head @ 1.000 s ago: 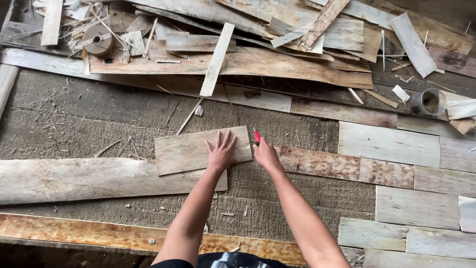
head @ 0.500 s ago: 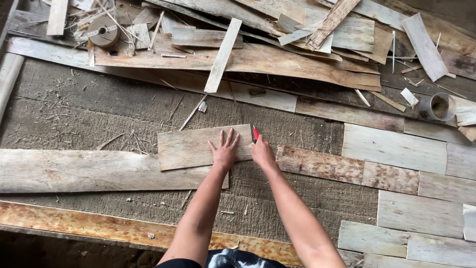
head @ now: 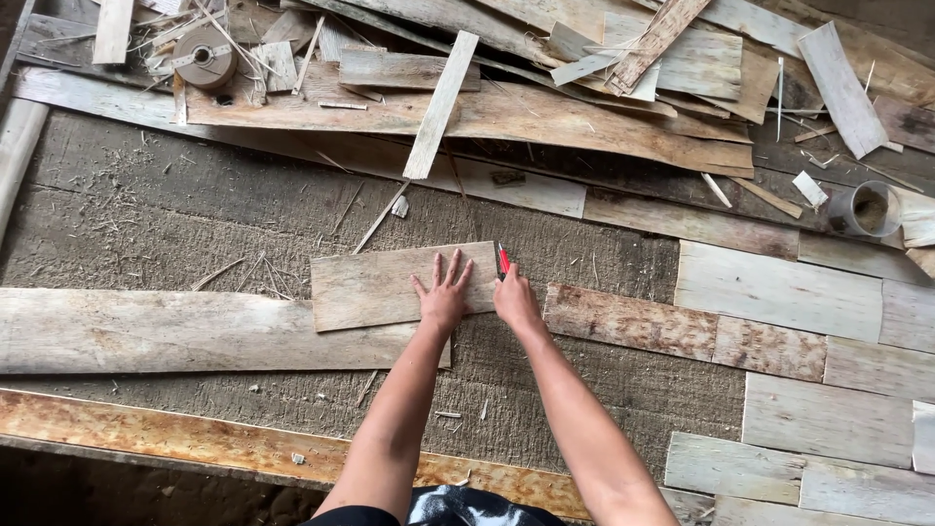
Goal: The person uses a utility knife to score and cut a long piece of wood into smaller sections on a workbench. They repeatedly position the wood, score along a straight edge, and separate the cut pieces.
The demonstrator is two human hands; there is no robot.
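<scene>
My left hand [head: 443, 294] lies flat with fingers spread on the right end of a short pale wood veneer piece [head: 375, 285]. That piece rests on a grey fibrous surface [head: 175, 224]. My right hand [head: 514, 300] sits just past the piece's right edge and grips a red-handled cutter [head: 503, 259], whose tip points away from me along that edge. A reddish-brown veneer strip [head: 628, 319] lies directly right of my right hand. A long pale board [head: 185, 331] runs leftward below the short piece.
A pile of loose veneer scraps and strips [head: 545, 88] fills the far side, with a tape roll [head: 205, 56] at far left and a small cup [head: 865, 207] at right. Laid rectangular veneer pieces [head: 779, 290] cover the right. A long orange-brown board [head: 195, 443] borders the near edge.
Both hands stay in nearly the same place on the short piece. The view has shifted slightly, so the scene sits a little lower and to the left.
</scene>
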